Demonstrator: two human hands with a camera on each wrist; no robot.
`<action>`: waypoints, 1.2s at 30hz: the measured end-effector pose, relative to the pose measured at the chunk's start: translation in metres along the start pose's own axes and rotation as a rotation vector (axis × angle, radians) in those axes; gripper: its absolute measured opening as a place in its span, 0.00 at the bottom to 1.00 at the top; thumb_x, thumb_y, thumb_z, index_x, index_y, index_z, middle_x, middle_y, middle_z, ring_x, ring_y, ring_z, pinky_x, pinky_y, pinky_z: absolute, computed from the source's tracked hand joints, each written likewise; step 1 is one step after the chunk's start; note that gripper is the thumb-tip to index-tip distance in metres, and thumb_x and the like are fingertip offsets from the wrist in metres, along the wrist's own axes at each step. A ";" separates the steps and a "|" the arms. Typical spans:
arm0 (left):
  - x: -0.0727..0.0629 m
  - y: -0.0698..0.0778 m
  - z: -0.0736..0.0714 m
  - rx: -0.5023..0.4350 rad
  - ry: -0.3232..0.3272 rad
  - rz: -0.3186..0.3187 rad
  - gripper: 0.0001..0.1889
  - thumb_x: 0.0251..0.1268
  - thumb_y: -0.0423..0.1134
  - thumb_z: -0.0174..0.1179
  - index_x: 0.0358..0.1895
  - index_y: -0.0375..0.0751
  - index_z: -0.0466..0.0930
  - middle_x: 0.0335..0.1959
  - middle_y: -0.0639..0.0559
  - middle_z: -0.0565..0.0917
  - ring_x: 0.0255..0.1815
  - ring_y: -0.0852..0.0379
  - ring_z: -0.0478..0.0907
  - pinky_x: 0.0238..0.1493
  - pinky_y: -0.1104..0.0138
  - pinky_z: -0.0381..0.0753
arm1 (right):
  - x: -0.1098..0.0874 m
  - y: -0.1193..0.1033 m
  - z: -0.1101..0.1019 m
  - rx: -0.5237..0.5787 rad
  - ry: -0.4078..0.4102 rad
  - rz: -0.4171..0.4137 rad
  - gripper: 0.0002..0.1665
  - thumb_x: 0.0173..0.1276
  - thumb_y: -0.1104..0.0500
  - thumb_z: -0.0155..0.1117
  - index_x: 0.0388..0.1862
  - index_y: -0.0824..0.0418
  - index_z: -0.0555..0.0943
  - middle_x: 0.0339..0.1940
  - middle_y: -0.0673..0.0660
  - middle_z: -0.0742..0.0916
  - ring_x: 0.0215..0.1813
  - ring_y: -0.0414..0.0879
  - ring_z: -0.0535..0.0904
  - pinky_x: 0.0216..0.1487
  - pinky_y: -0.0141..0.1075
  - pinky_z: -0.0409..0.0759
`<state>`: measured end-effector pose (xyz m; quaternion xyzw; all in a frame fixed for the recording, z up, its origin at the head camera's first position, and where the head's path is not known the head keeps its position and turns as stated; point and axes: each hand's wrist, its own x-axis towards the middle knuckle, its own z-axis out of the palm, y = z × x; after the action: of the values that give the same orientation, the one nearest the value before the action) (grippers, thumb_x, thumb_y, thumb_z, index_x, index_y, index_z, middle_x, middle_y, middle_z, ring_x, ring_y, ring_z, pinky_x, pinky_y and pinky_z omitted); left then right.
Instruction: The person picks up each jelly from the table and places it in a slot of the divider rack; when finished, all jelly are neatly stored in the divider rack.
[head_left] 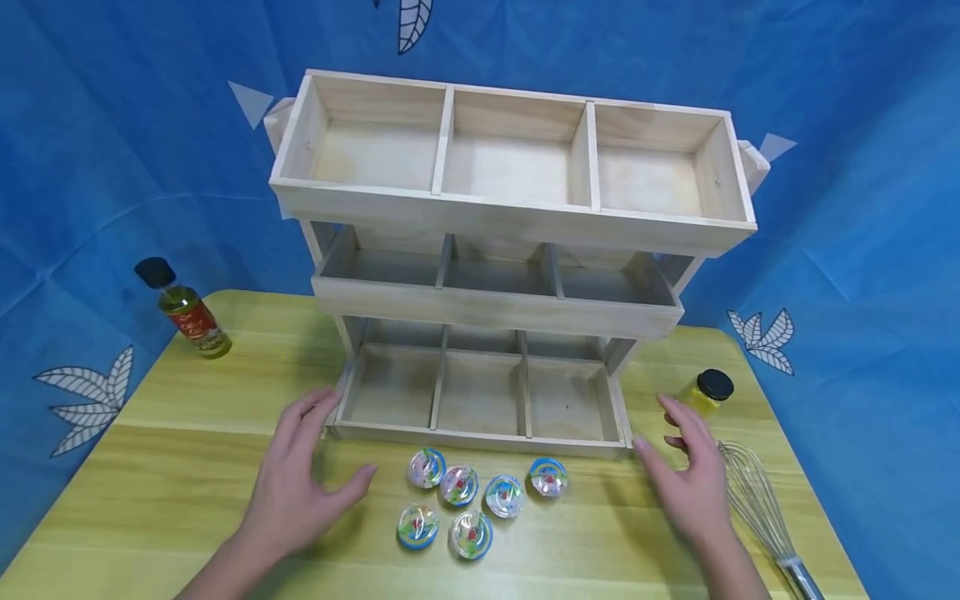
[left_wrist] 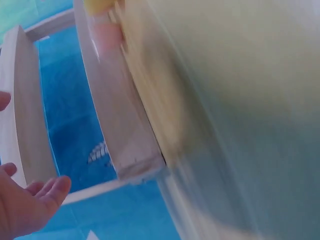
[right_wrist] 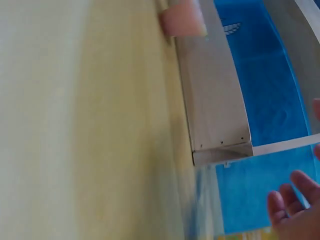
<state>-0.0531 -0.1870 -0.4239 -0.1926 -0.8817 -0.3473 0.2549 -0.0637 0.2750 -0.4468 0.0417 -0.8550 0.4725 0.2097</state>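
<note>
A tall wooden shelf (head_left: 510,218) stands on the counter (head_left: 585,550), right between the person's two hands. That is what matters most here: one end is near each hand. The shelf's long way runs from 9 o'clock to 3 o'clock. From the left hand (head_left: 294,487), its bottom tray (head_left: 480,437) lies toward 2 o'clock; from the right hand (head_left: 692,485), it lies toward 10 o'clock. Both hands look about as close, each just beside a bottom corner. I can't tell for sure if any finger touches the wood.

Six little round tubs (head_left: 504,497) sit in front of the tray, at 3 o'clock from the left hand and 9 o'clock from the right. The left hand is nearer to them.

Both hands are let go, with nothing in them. The left hand's fingers reach toward 1 o'clock and its thumb sticks out to 2 o'clock. The right hand's fingers reach toward 11 o'clock, a bit bent, with its thumb toward 10 o'clock. So the two hands face each other.

A small jar with a black lid (head_left: 708,390) is near the right hand, around 12 o'clock, and a whisk (head_left: 759,500) lies at 3 o'clock. A bottle (head_left: 193,317) stands at 11 o'clock from the left hand.
</note>
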 end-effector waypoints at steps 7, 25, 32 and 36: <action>-0.009 0.004 0.015 -0.230 -0.081 -0.086 0.34 0.42 0.34 0.79 0.58 0.34 0.77 0.47 0.49 0.82 0.44 0.49 0.81 0.44 0.62 0.85 | 0.017 0.009 0.011 0.195 -0.153 0.195 0.31 0.75 0.62 0.61 0.75 0.63 0.66 0.70 0.56 0.72 0.62 0.45 0.70 0.53 0.24 0.73; -0.004 -0.006 0.050 -0.561 -0.513 -0.319 0.30 0.54 0.38 0.76 0.60 0.30 0.78 0.47 0.44 0.84 0.46 0.46 0.82 0.48 0.59 0.84 | 0.031 0.029 0.021 0.418 -0.212 0.302 0.27 0.68 0.70 0.66 0.65 0.71 0.74 0.57 0.50 0.79 0.47 0.43 0.76 0.40 0.26 0.79; -0.001 -0.011 0.062 -0.626 -0.556 -0.358 0.28 0.53 0.32 0.74 0.59 0.28 0.78 0.44 0.43 0.84 0.44 0.48 0.83 0.46 0.62 0.85 | 0.031 0.033 0.016 0.438 -0.269 0.284 0.27 0.67 0.75 0.61 0.65 0.74 0.72 0.55 0.52 0.81 0.45 0.38 0.80 0.38 0.28 0.81; -0.001 -0.012 0.065 -0.648 -0.588 -0.377 0.30 0.52 0.31 0.74 0.60 0.27 0.77 0.44 0.44 0.84 0.42 0.49 0.82 0.44 0.64 0.85 | 0.032 0.034 0.017 0.395 -0.287 0.277 0.28 0.67 0.73 0.63 0.67 0.74 0.71 0.57 0.57 0.78 0.46 0.41 0.80 0.41 0.29 0.81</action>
<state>-0.0790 -0.1494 -0.4719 -0.1891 -0.7822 -0.5755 -0.1459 -0.1074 0.2835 -0.4689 0.0309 -0.7648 0.6434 0.0078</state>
